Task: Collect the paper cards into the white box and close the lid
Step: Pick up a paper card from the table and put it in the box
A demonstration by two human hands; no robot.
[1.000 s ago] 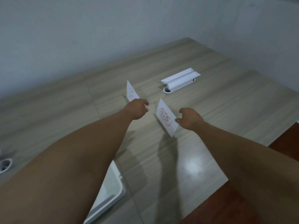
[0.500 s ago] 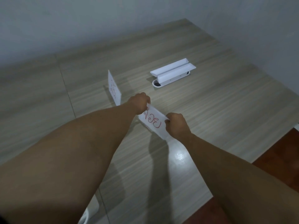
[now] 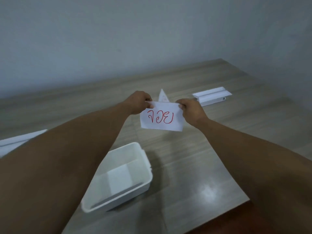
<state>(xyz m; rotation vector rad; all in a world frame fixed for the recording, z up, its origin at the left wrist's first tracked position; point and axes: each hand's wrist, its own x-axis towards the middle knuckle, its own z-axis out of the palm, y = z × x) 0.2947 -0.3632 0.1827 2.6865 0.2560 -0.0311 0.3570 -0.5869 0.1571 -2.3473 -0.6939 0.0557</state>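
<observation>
- Grey wall (image 3: 118,39) fills the upper half of the view, plain and unmarked, meeting the far edge of the table.
- Wood-grain table (image 3: 211,157) runs from that far edge down to its near right corner, where a glare patch sits on the surface.
- 2 bare forearms reach forward over the table from the bottom of the view.
- White box (image 3: 121,176) stands open near the table's near edge, partly hidden under the left forearm; a flat white sheet lies on its floor.
- White flat piece (image 3: 15,141) lies at the table's left edge, cut off by the frame and the arm; I cannot tell whether it is the lid.
- White holder (image 3: 211,96) lies toward the far right part of the table, well apart from the box.
- Paper card (image 3: 161,118) with red handwriting is held in the air above the table, beyond the box, its face toward the camera.
- Left hand (image 3: 138,103) pinches the card's upper left corner.
- Right hand (image 3: 191,109) pinches its upper right corner.
- 2nd card (image 3: 163,96) stands upright on the table behind the held one, only its pointed top visible.
</observation>
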